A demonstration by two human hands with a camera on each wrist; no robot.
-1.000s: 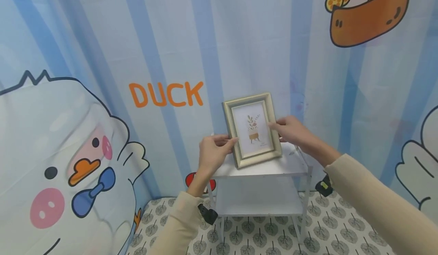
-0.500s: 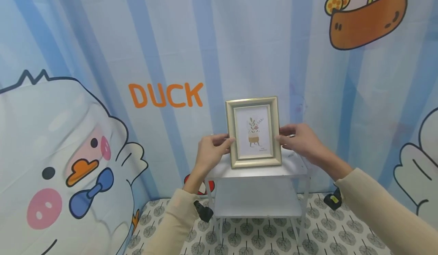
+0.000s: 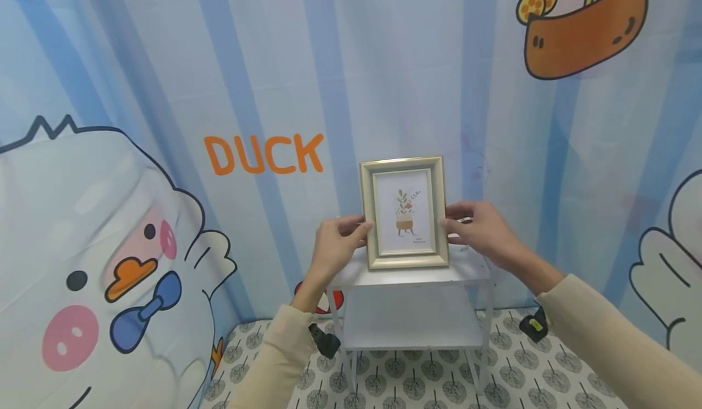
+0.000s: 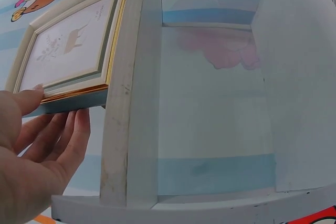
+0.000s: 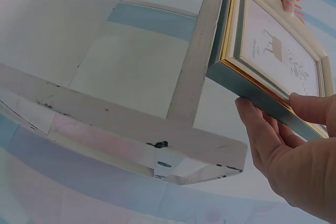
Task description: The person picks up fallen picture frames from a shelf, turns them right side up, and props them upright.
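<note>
A gold picture frame [image 3: 406,263] with a print of a potted plant stands upright on the top of a small white shelf stand [image 3: 356,275]. My left hand [image 3: 334,247] holds its left side, thumb on the front border and fingers behind. On the opposite side my right hand [image 3: 485,232] grips the border the same way. In the left wrist view the frame's lower edge [image 4: 79,98] sits right at the shelf top, with the left thumb over the border. The right wrist view shows the right hand [image 5: 294,150] pinching the frame's side [image 5: 252,98].
The stand has a lower white shelf [image 3: 411,327]. Behind it hangs a blue striped curtain [image 3: 406,61] with cartoon prints and orange lettering. A tree-patterned floor covering [image 3: 395,384] lies under the stand. The stand's front edge [image 5: 121,114] shows chipped paint.
The picture frame has turned from tilted to upright and come down onto the shelf top. My right hand has moved lower along its side. In the last half second little has moved.
</note>
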